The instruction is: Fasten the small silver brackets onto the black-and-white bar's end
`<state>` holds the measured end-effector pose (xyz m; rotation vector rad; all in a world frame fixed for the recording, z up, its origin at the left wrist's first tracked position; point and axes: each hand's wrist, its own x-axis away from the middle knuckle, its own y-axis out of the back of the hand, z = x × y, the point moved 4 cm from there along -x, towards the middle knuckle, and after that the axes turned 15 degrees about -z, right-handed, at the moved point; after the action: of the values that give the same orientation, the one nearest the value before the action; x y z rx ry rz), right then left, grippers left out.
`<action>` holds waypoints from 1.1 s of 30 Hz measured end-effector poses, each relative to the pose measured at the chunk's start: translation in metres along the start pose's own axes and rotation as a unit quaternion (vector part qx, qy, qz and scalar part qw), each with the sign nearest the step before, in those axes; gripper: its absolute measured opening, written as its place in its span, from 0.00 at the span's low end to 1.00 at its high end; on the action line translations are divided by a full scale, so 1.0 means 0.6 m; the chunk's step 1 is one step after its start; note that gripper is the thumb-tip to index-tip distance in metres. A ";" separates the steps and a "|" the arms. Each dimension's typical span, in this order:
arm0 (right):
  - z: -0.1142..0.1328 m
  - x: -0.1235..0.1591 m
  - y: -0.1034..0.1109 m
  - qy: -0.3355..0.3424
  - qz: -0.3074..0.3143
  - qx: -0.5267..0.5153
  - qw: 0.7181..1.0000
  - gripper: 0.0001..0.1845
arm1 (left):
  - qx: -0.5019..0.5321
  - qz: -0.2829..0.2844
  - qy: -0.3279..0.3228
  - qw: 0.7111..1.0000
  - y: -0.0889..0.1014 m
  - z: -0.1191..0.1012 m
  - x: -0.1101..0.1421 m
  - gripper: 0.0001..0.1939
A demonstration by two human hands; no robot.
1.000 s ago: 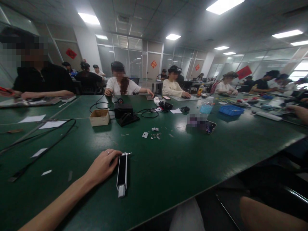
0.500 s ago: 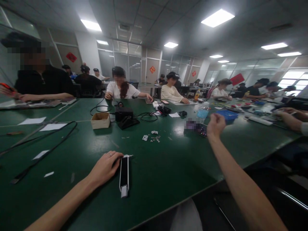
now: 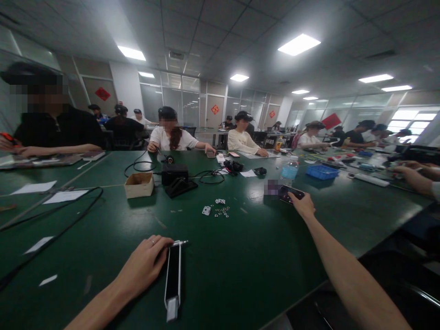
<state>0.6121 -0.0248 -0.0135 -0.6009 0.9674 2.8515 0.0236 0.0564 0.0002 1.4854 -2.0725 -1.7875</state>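
Observation:
On the green table point(image 3: 233, 275), my left hand point(image 3: 146, 261) rests with curled fingers at the far end of a long, narrow black device with a white frame point(image 3: 173, 275). A slim silver rod point(image 3: 180, 242) sticks out to the right from my fingertips; the gripped part is hidden. Farther right, my right hand point(image 3: 304, 206) is at the right end of a phone point(image 3: 287, 192) lying face up, its thumb over the screen and its fingers by the edge. Small metal parts point(image 3: 222, 211) and a small white plate point(image 3: 206, 210) lie between my hands.
A small cardboard box point(image 3: 139, 185) and a black box-shaped device point(image 3: 175, 176) with cables stand ahead on the left. Beyond the phone are a bottle with blue liquid point(image 3: 290, 169) and a blue tray point(image 3: 322, 172). Several people sit around the table. A black cable point(image 3: 82, 206) runs at left.
My right hand has come down from above the table onto the phone. My left hand stays at the device's far end. The view has tilted up slightly.

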 end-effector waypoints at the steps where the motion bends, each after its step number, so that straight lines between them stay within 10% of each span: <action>1: -0.001 0.000 -0.001 0.001 0.001 0.003 1.000 0.36 | -0.001 -0.001 0.002 1.000 0.001 -0.001 0.000 0.16; 12: 0.006 0.026 0.037 0.013 -0.098 -0.022 0.995 0.32 | -0.006 -0.006 -0.014 1.000 0.004 -0.008 -0.003 0.16; 15: 0.046 0.070 0.056 0.135 -0.149 -0.032 0.979 0.27 | -0.007 0.002 -0.009 1.000 0.003 -0.006 -0.001 0.16; 20: 0.188 0.252 0.046 0.513 0.085 -0.092 0.849 0.15 | -0.010 -0.001 -0.018 1.000 0.008 -0.011 -0.004 0.15; 25: 0.296 0.443 0.043 0.630 0.242 -0.133 0.726 0.14 | -0.017 0.014 -0.015 1.000 0.014 -0.019 -0.007 0.15; 33: 0.309 0.504 0.013 0.603 0.293 -0.145 0.727 0.14 | -0.022 0.014 -0.020 0.999 0.013 -0.021 -0.007 0.16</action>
<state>0.2689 0.0629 0.0088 -2.8530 0.8042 2.8430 0.0285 0.0486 0.0129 1.4139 -2.0478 -1.8532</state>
